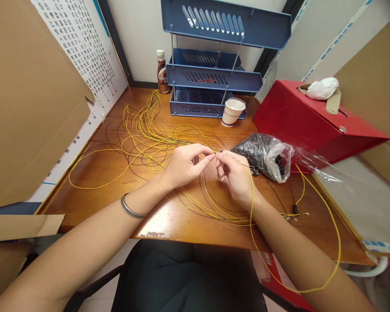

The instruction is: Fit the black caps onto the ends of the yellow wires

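The wires (149, 134) lie on the desk (169, 221); a cup (233, 112) stands behind them, a bag (266, 156) right.

**What cannot be read or seen**

The spot where the left hand (185, 164) and right hand (234, 175) pinch the yellow wire (251, 203) is covered by fingertips; whatever sits between them is too small to tell. The wire's loop drops below the tabletop (169, 221) edge. Both forearms are cut off by the bottom edge. The black parts inside the plastic bag (266, 156) blur into one mass; single pieces cannot be told apart. Print on the wall chart (84, 47) is too small to read. The bottle (163, 72) label is only partly legible. The top letter tray (227, 21) is cropped by the upper edge.
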A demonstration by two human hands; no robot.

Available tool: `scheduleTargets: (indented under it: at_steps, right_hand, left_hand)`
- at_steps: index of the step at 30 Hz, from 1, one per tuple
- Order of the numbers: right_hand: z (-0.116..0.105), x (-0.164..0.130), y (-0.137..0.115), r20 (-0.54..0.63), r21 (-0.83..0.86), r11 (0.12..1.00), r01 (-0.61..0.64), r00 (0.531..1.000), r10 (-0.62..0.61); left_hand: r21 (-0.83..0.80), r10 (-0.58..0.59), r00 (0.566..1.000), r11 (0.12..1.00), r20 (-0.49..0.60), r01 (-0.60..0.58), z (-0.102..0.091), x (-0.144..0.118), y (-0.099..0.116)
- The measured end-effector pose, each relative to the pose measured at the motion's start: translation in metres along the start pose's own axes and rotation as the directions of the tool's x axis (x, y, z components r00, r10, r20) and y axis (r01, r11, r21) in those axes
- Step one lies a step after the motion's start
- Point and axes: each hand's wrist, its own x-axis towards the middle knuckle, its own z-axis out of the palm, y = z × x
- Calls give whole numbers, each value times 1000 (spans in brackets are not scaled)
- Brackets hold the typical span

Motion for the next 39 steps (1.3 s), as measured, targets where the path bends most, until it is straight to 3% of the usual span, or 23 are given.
scheduleTargets:
  at_steps: [31,39]
  right_hand:
    - [1,0,-1,-3,8,1000,2,1000,-2]
    - [0,1,0,2,9,1000,13,1000,-13]
  left_hand:
    - [28,-17,998,999,-63,19,0,0,1]
    - [-3,-35,999,999,-31,35,-1,0,2]
